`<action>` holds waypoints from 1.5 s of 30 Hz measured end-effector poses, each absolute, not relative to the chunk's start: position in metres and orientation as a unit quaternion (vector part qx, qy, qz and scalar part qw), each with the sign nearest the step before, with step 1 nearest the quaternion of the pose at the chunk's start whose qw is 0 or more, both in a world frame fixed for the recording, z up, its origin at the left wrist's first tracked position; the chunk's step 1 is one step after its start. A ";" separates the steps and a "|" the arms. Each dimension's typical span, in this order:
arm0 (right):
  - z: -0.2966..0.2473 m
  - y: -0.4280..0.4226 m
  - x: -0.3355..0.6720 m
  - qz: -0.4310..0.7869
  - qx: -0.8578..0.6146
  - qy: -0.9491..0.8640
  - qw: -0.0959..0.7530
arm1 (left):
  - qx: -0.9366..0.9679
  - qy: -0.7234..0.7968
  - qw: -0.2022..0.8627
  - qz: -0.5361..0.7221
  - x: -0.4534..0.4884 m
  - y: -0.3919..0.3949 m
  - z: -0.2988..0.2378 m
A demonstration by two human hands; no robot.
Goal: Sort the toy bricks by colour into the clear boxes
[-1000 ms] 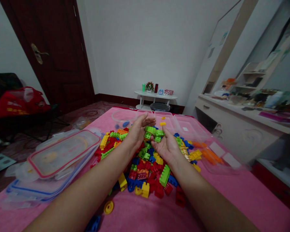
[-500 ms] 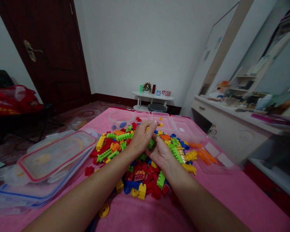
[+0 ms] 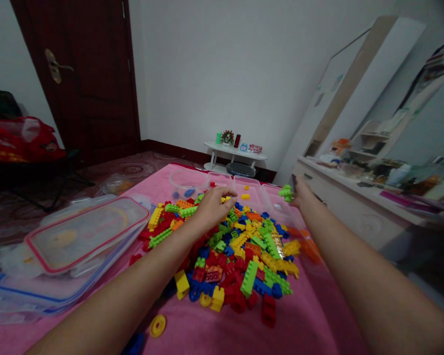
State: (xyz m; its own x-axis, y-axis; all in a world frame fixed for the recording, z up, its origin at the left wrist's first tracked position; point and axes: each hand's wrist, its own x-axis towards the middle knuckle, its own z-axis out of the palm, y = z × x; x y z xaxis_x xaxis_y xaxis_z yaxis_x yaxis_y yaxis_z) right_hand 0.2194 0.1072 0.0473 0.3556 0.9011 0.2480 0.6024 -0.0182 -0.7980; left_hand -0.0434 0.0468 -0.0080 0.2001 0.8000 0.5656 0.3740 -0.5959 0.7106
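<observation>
A large heap of toy building bricks in red, yellow, green, blue and orange covers the middle of the pink cloth. Over the heap's back left part is my left hand, fingers apart, with nothing seen in it. Out to the right, my right hand holds some green building bricks at its fingertips, raised above the clear plastic containers. One of these containers has yellow bricks in it, and the one at the right holds orange pieces.
Stacked clear lids with red and blue rims lie at the left. A yellow ring-shaped piece sits near the front edge. A white dresser stands to the right, and a small white table is by the wall.
My hands were together over the heap with green bricks between them. The right has moved out to the right with the green bricks; the left has stayed over the heap with its fingers spreading.
</observation>
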 end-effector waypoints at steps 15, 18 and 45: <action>0.027 0.018 0.171 0.029 -0.704 -0.702 0.104 | 0.829 0.462 0.115 0.293 -0.058 0.058 -0.025; 0.030 0.007 0.173 0.030 -0.722 -0.691 -0.021 | 0.845 0.472 0.075 0.240 -0.050 0.049 -0.027; 0.001 0.008 0.145 0.042 -0.657 -0.752 -0.035 | 0.907 0.408 0.074 0.067 -0.054 0.021 0.009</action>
